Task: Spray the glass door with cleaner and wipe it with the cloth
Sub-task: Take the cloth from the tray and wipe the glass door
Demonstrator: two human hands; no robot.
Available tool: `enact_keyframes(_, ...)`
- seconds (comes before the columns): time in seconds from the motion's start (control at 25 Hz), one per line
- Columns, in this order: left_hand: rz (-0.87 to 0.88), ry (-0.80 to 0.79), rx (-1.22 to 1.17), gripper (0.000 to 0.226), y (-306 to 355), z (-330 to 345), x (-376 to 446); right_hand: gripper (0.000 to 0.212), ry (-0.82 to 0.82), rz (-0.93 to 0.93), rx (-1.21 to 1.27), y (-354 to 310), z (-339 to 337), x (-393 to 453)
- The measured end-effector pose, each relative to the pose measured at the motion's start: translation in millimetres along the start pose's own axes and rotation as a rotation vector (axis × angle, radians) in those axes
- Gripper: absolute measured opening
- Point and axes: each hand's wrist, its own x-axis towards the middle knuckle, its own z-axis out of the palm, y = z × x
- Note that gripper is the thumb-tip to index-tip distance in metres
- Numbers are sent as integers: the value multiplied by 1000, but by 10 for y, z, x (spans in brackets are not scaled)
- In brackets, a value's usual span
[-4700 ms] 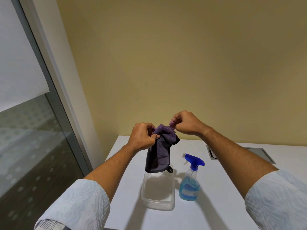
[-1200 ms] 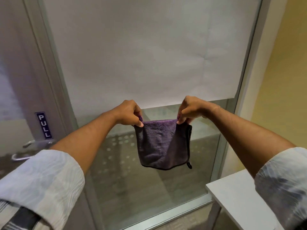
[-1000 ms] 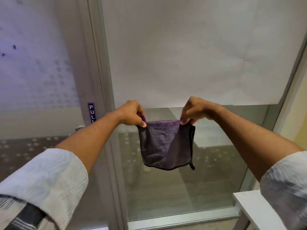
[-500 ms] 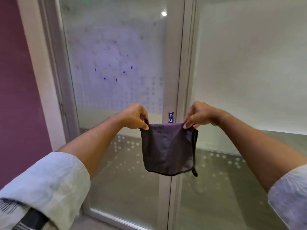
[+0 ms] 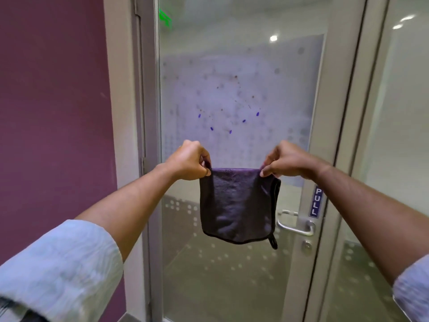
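A folded dark purple cloth (image 5: 236,205) hangs in front of me at chest height. My left hand (image 5: 189,162) pinches its upper left corner and my right hand (image 5: 286,160) pinches its upper right corner. Behind it stands the glass door (image 5: 232,77), frosted in the middle, with several blue and brown spots on the pane above the cloth. The cloth does not touch the glass. No spray bottle is in view.
A metal lever handle (image 5: 293,225) and a blue PULL sign (image 5: 316,201) sit on the door's right stile. A dark red wall (image 5: 53,112) lies to the left, and a fixed glass panel (image 5: 394,135) to the right.
My view has swung left from the table and side panel to face the spotted door. Both hands keep the same pinch on the cloth's top corners, held out ahead.
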Motion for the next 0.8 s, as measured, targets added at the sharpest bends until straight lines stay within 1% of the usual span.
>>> enact_keyframes(0.16,6,86,-6,10,-443,-82,207,8,27,-38,-13,-213,164,503)
enact_keyframes(0.44,18,139,-10,11,-1019,-93,939,8,87,-82,5,-234,335,1511)
enact_keyframes(0.64,22,172,-31,10,-1363,-98,1590,9,128,-101,-11,-259,258,2224)
enact_keyframes(0.8,45,213,-59,11,-1588,-132,2069,7,187,-130,-53,-328,194,2623)
